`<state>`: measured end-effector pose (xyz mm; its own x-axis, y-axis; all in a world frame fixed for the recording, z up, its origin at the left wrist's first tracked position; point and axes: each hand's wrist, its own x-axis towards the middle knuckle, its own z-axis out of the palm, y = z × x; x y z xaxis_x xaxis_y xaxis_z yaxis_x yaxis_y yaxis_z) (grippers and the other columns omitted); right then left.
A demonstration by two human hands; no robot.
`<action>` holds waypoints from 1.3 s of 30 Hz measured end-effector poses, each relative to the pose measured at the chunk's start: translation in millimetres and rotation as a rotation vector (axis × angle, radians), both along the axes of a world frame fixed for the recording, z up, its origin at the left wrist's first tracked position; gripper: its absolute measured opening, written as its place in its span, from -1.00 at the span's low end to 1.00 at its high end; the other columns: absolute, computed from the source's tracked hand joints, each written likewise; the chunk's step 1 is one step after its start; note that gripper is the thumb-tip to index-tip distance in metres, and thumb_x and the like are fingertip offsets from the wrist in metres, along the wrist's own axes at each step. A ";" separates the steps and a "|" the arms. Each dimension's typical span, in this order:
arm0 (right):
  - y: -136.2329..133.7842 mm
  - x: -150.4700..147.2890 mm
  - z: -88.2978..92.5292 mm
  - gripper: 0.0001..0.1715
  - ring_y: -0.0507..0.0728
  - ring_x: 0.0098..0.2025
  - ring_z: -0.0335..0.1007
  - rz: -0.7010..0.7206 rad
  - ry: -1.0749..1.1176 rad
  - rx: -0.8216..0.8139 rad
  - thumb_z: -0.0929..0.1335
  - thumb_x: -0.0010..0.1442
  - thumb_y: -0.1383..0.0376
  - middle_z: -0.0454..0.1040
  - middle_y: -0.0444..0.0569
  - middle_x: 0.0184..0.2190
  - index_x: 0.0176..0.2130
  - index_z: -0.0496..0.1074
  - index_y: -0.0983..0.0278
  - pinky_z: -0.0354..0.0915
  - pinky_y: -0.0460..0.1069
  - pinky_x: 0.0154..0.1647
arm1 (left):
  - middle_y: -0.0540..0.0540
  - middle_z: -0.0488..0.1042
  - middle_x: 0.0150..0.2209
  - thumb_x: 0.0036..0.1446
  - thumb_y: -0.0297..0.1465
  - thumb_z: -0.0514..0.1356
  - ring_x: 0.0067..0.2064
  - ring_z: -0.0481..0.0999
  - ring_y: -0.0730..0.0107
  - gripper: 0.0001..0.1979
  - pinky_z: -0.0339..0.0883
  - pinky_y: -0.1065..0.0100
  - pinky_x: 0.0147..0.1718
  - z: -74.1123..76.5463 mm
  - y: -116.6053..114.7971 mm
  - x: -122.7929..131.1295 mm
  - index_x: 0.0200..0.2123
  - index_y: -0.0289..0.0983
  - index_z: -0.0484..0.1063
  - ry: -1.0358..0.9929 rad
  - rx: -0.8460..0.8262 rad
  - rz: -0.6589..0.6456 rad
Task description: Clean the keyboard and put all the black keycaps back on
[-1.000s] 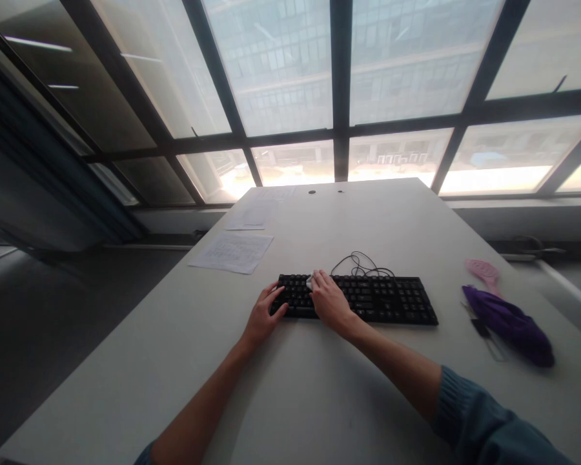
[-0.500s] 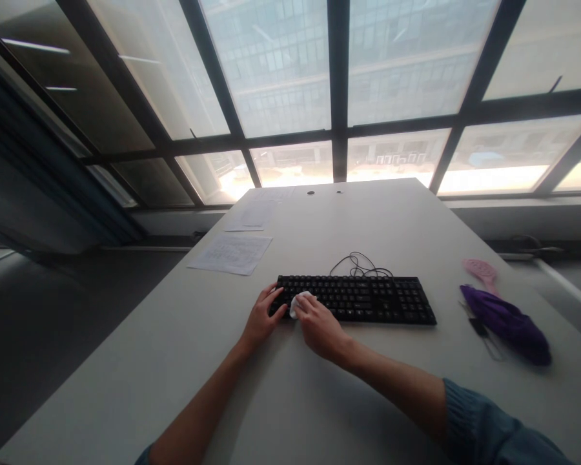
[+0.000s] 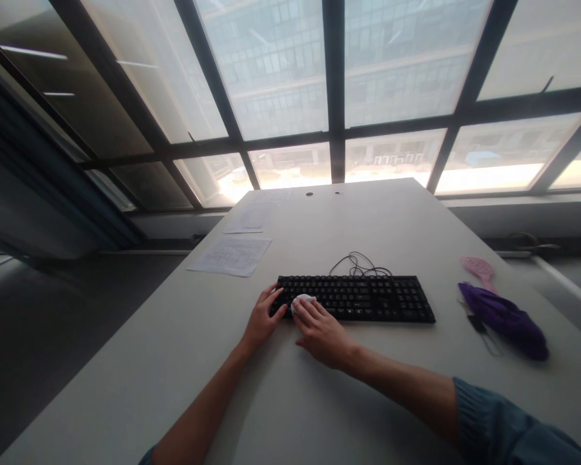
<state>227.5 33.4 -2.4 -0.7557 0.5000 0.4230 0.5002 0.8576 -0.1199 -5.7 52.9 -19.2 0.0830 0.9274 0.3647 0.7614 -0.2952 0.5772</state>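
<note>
A black keyboard (image 3: pixel 368 299) lies flat across the white table in front of me. My left hand (image 3: pixel 261 320) grips its left end, the fingers over the edge and the thumb at the front. Under the fingers of my right hand (image 3: pixel 323 332) is a crumpled white tissue (image 3: pixel 302 299), pressed on the keys near the left side. The thumb of that hand sits apart, lower down by the table. Part of the tissue is hidden beneath the fingers.
A thin black cable (image 3: pixel 356 263) loops behind the keyboard. Printed sheets (image 3: pixel 232 255) lie at the left. To the right are a pink hairbrush (image 3: pixel 479 268), a purple cloth item (image 3: pixel 506 320) and a small black-and-metal tool (image 3: pixel 481 329). Large windows stand beyond the white table (image 3: pixel 358 400).
My right hand has flattened over the tissue, its thumb moving away and down from it. My left hand has stayed on the keyboard's left end.
</note>
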 end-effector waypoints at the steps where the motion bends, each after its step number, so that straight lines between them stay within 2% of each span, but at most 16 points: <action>1: 0.9 4.2 1.5 -0.24 0.39 0.42 -0.02 0.002 0.002 0.007 0.38 0.31 0.15 0.15 0.36 0.37 0.30 0.23 0.56 0.02 0.26 0.43 | -0.21 0.31 0.29 0.27 -0.24 0.17 0.33 0.28 0.11 -0.56 0.15 0.01 0.34 -0.2 -0.2 0.1 0.18 -0.21 0.41 -0.002 0.001 -0.002; 3: 3.5 12.1 4.4 -0.38 0.35 0.39 0.06 0.003 0.010 0.014 0.34 0.35 0.18 0.23 0.31 0.33 0.25 0.31 0.51 0.05 0.24 0.42 | -0.21 0.31 0.29 0.27 -0.24 0.16 0.33 0.28 0.11 -0.57 0.14 0.00 0.34 -0.9 -0.2 0.0 0.18 -0.22 0.41 -0.002 0.002 -0.007; 6: 8.8 20.1 6.0 -0.60 0.28 0.33 0.18 0.002 0.025 0.019 0.29 0.38 0.34 0.36 0.21 0.25 0.16 0.40 0.40 0.14 0.20 0.37 | -0.21 0.30 0.29 0.27 -0.23 0.17 0.32 0.29 0.11 -0.56 0.14 -0.01 0.34 -1.9 0.3 -0.2 0.17 -0.21 0.41 -0.008 0.001 0.001; 10: 14.3 21.6 2.1 -0.51 0.25 0.26 0.22 -0.073 0.057 0.018 0.26 0.35 0.47 0.38 0.20 0.20 0.24 0.31 0.39 0.22 0.15 0.28 | -0.20 0.32 0.29 0.26 -0.22 0.18 0.31 0.30 0.09 -0.56 0.14 -0.01 0.34 -0.9 0.2 0.3 0.17 -0.20 0.43 -0.013 -0.008 0.012; 13: 17.0 18.5 0.5 -0.58 0.27 0.18 0.26 -0.139 0.053 0.017 0.28 0.34 0.47 0.39 0.21 0.14 0.17 0.36 0.37 0.26 0.14 0.19 | -0.22 0.31 0.28 0.26 -0.23 0.17 0.32 0.30 0.09 -0.55 0.15 0.01 0.33 0.6 -0.6 1.0 0.17 -0.22 0.42 -0.007 -0.011 0.011; 19: 24.5 -1.3 6.6 -0.86 0.25 -0.06 0.29 -0.192 -0.005 0.022 0.30 0.36 0.37 0.44 0.10 -0.13 -0.12 0.46 0.31 0.27 0.11 -0.03 | -0.22 0.31 0.29 0.27 -0.23 0.17 0.32 0.28 0.08 -0.55 0.14 0.00 0.34 0.4 -0.7 0.7 0.18 -0.21 0.41 0.009 0.002 0.000; 24: 29.0 -27.2 8.8 -0.83 0.23 -0.10 0.26 -0.168 -0.012 0.045 0.27 0.39 0.35 0.42 0.08 -0.17 -0.14 0.45 0.32 0.23 0.09 -0.10 | -0.21 0.31 0.28 0.28 -0.23 0.15 0.32 0.29 0.09 -0.56 0.14 0.02 0.34 -2.0 0.9 -1.5 0.19 -0.21 0.40 0.026 0.009 -0.004; 28: 29.0 -34.7 8.5 -0.84 0.23 -0.10 0.26 -0.160 -0.014 0.048 0.27 0.39 0.36 0.42 0.08 -0.16 -0.15 0.45 0.32 0.21 0.09 -0.11 | -0.22 0.29 0.29 0.29 -0.24 0.15 0.33 0.28 0.11 -0.56 0.15 0.04 0.34 -2.8 1.1 -2.4 0.19 -0.22 0.40 0.025 0.003 -0.008; 33: 26.1 -20.1 8.4 -0.85 0.23 -0.09 0.24 -0.136 -0.034 0.045 0.29 0.36 0.40 0.42 0.08 -0.15 -0.10 0.45 0.32 0.20 0.08 -0.12 | -0.21 0.31 0.28 0.28 -0.22 0.16 0.32 0.29 0.09 -0.56 0.15 0.02 0.33 -0.5 -0.3 -0.5 0.18 -0.21 0.41 0.012 -0.004 0.002; 39: 27.5 24.2 11.6 -0.80 0.18 -0.12 0.24 -0.087 -0.045 0.023 0.31 0.36 0.40 0.42 0.03 -0.16 -0.03 0.45 0.27 0.19 0.04 -0.10 | -0.21 0.29 0.30 0.26 -0.24 0.16 0.32 0.28 0.08 -0.55 0.14 -0.02 0.34 2.0 -2.5 2.0 0.19 -0.21 0.41 -0.017 -0.017 -0.002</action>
